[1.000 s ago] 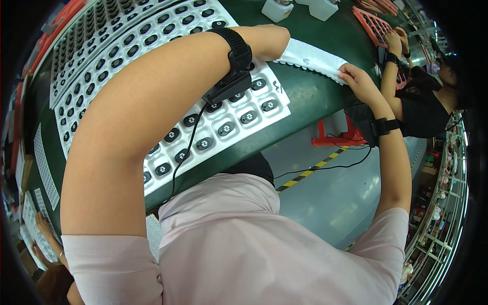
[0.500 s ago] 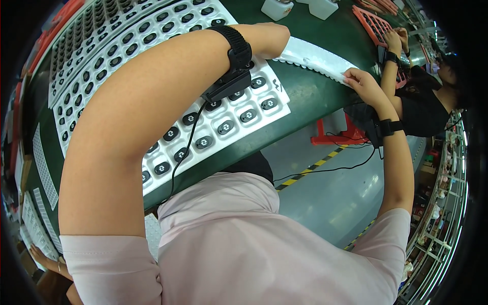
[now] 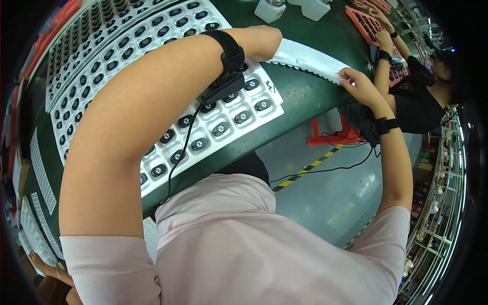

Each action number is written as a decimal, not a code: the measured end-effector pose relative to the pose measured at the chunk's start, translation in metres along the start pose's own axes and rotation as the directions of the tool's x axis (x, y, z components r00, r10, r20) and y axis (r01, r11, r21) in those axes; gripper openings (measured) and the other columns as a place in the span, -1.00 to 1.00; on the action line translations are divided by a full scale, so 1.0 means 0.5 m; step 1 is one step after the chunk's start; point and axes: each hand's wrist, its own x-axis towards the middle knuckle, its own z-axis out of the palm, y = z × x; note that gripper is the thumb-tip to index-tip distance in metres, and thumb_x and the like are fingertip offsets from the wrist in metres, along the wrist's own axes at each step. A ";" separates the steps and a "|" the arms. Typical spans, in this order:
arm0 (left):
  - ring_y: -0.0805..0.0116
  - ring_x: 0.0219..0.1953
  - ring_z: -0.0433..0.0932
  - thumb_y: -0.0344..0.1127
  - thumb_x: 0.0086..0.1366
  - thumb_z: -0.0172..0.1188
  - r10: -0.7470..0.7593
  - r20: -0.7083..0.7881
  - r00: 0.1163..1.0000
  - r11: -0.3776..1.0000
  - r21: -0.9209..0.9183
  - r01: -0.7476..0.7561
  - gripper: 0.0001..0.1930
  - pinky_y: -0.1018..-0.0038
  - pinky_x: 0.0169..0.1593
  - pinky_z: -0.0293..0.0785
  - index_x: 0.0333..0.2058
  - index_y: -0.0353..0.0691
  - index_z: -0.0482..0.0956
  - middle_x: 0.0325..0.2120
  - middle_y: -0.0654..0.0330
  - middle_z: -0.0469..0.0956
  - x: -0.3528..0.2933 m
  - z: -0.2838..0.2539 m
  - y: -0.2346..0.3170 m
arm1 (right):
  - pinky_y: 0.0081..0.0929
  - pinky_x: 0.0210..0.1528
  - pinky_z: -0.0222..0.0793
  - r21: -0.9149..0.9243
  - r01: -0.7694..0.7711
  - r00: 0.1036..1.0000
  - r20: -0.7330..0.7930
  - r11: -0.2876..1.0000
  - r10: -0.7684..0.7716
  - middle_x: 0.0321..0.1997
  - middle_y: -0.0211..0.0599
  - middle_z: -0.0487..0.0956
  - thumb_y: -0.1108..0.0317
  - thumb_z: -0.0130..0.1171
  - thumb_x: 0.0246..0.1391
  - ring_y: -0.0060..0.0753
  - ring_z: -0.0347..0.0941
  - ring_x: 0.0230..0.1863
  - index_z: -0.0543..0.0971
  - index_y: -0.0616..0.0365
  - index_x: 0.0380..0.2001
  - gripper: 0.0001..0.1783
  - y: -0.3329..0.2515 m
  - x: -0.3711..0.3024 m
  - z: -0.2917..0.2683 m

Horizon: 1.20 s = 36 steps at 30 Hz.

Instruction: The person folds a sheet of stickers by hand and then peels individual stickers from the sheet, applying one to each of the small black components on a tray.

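Observation:
A long white plastic strip with a scalloped near edge (image 3: 310, 59) lies over the green table, running between my two hands. At its right end, my right hand (image 3: 359, 85) pinches the corner between thumb and fingers. My left hand (image 3: 265, 42) is at the strip's other end, its back toward me; its fingers are hidden. Beneath my left forearm sits a white moulded tray (image 3: 277, 104) with dark oval pieces in its pockets, each bearing a light mark. Part of that tray is covered by my arm and the black wrist device (image 3: 223, 87).
More filled white trays (image 3: 109, 53) spread across the table's left side. White square bottles (image 3: 269, 11) stand at the far edge. A co-worker at the right handles a red tray (image 3: 362, 21). A red stool (image 3: 317, 136) and black cable (image 3: 325, 173) are by the table.
The whole view has shifted slightly, things sitting a little further left. My hands keep their places on the white strip. The co-worker's hands have moved apart, one reaching further out.

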 end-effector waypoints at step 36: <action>0.00 -0.28 0.60 -0.33 0.09 0.34 0.021 -0.035 0.999 1.000 -0.018 -0.021 -0.81 0.27 -0.25 0.46 -0.36 -0.30 0.59 -0.40 -0.03 0.61 0.003 0.006 -0.005 | -0.67 -0.25 0.25 0.053 -0.151 0.982 0.126 0.987 0.143 -0.39 -0.50 0.39 0.54 0.09 0.11 -0.69 0.28 -0.33 0.43 0.27 -0.27 -0.89 0.052 -0.001 -0.033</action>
